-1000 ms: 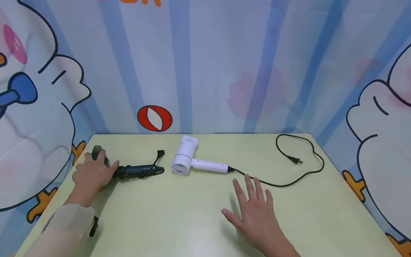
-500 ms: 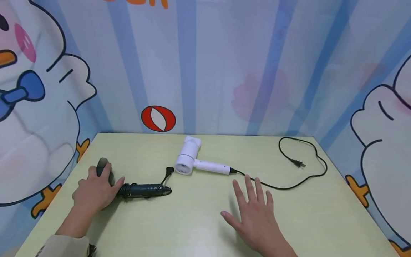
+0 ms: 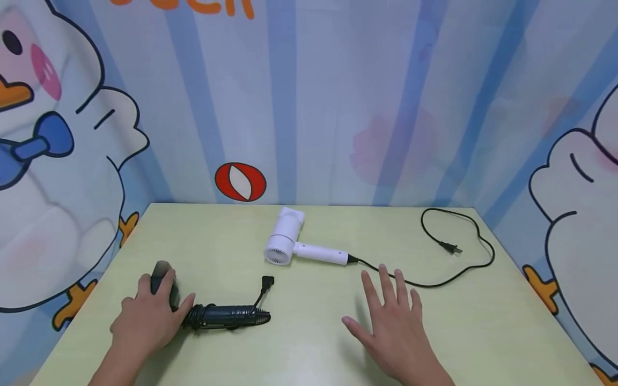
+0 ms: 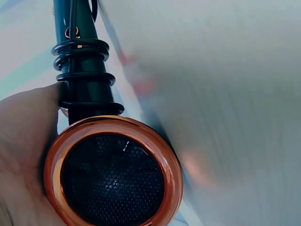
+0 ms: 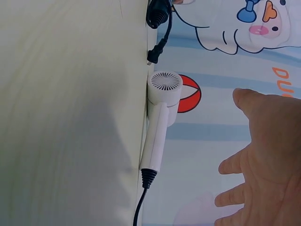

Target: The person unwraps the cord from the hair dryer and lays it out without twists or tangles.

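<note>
Sliding toward the bottom of the frame since the earlier view, the left hand (image 3: pixel 145 319) and a dark hair dryer (image 3: pixel 232 317) now sit at lower left, while the white hair dryer (image 3: pixel 285 236) lies almost where it was. Fingers spread over the dark dryer's head, thumb toward the neck, the left hand grips the thickest part, probably because the coiled cord (image 4: pixel 84 75) takes up the handle. Its left wrist view shows the palm against a copper rim (image 4: pixel 54 174); whether the dryer touches the surface (image 3: pixel 289 356) is hard to tell. The handle points right, and a small plug (image 3: pixel 267 280) juts up near its end, apparently left free by the winding. At center, the white dryer rests on its side, its handle also pointing right, which seems to let its black cord (image 3: pixel 429 286) run out in a loop to a two-pronged plug (image 3: pixel 450 248) at right. At lower right, the right hand (image 3: pixel 396 327) is spread wide, holding nothing, its fingertips near that cord.
</note>
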The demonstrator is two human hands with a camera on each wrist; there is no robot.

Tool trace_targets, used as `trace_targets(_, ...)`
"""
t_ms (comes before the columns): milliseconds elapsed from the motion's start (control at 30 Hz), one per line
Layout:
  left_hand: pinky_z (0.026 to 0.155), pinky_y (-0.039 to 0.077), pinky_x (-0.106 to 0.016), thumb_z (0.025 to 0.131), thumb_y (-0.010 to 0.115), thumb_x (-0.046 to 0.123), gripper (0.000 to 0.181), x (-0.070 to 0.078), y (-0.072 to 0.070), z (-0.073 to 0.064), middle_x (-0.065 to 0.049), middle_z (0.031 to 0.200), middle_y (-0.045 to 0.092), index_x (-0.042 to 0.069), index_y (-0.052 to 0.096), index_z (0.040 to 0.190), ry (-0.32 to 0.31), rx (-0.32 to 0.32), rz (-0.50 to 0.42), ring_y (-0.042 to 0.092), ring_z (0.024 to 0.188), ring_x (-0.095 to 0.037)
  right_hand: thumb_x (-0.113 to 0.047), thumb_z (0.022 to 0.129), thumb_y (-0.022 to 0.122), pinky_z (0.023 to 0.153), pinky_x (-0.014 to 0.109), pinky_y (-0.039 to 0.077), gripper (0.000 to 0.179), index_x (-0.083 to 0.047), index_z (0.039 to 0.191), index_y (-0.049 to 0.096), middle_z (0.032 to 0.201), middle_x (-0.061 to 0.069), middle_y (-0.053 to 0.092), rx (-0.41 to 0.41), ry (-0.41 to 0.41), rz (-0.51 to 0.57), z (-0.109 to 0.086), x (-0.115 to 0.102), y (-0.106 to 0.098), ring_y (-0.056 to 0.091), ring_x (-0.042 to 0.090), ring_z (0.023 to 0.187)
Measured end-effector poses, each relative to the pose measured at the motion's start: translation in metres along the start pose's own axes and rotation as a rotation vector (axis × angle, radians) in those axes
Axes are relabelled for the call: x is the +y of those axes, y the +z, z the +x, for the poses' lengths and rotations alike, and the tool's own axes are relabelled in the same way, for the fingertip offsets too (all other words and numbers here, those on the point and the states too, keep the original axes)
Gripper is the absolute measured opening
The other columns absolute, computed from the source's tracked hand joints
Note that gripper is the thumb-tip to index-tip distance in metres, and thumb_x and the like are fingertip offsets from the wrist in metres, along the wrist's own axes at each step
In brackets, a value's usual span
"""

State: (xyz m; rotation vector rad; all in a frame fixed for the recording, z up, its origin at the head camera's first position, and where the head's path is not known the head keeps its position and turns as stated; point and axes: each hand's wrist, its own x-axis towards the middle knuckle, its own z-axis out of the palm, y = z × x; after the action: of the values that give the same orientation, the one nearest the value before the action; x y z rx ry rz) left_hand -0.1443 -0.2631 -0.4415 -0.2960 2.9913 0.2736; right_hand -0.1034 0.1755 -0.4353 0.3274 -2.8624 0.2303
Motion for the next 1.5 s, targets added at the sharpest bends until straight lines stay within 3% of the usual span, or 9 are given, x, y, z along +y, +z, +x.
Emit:
trace_targets(200,0.055,0.045,-0.072,0.093,0.040,0.078,0.094,0.005,0.001,-0.009,-0.036,0.147,0.015,0.012,0.025,0.159,-0.005,0.002,-0.002,0.043,0.104,-0.067,-0.069,0.094,0.053,0.109,0.071,0.027,0.086,-0.017,0.160,0.034,0.164,0.020,0.028,-0.011,0.013,0.010,0.000,0.001,-0.001,0.019,0.046,0.151)
trace_targets(367,0.055,0.045,-0.073,0.094,0.043,0.075,0.091,0.020,0.004,-0.017,-0.034,0.148,0.016,0.013,0.027,0.158,-0.004,0.005,-0.009,0.044,0.106,-0.066,-0.069,0.094,0.052,0.107,0.071,0.029,0.086,-0.016,0.159,0.035,0.163,0.020,0.030,-0.018,0.018,0.014,0.000,0.002,-0.001,0.021,0.046,0.150)
trace_targets(667,0.058,0.050,-0.068,0.092,0.053,0.071,0.088,0.070,0.013,-0.024,-0.032,0.150,0.022,0.017,0.032,0.158,0.044,-0.003,0.030,0.048,0.105,-0.060,-0.067,0.095,0.054,0.107,0.070,0.030,0.086,-0.013,0.159,0.034,0.162,0.022,0.029,-0.016,0.044,0.039,0.003,0.008,-0.006,0.022,0.047,0.149)
trace_targets(1133,0.052,0.050,-0.050,0.090,0.058,0.070,0.084,0.160,0.035,-0.039,-0.030,0.151,0.031,0.018,0.041,0.154,0.227,0.054,0.027,0.054,0.097,-0.052,-0.073,0.096,0.042,0.103,0.071,0.035,0.091,-0.011,0.161,0.028,0.163,0.026,0.024,-0.075,0.099,0.053,0.008,0.021,-0.013,0.021,0.050,0.148)
trace_targets(1333,0.054,0.051,-0.050,0.089,0.059,0.070,0.085,0.177,0.037,-0.045,-0.032,0.149,0.033,0.016,0.043,0.153,0.254,0.066,0.020,0.055,0.093,-0.050,-0.070,0.097,0.044,0.098,0.070,0.040,0.089,-0.008,0.160,0.029,0.160,0.028,0.028,-0.116,0.118,0.057,0.012,0.028,-0.012,0.031,0.052,0.143)
trace_targets(1500,0.057,0.052,-0.050,0.090,0.060,0.069,0.085,0.181,0.034,-0.045,-0.033,0.148,0.033,0.016,0.043,0.153,0.263,0.053,-0.006,0.055,0.093,-0.051,-0.077,0.096,0.034,0.094,0.067,0.045,0.096,-0.006,0.159,0.029,0.155,0.030,0.034,-0.201,0.125,0.085,0.022,0.033,-0.005,0.041,0.052,0.136)
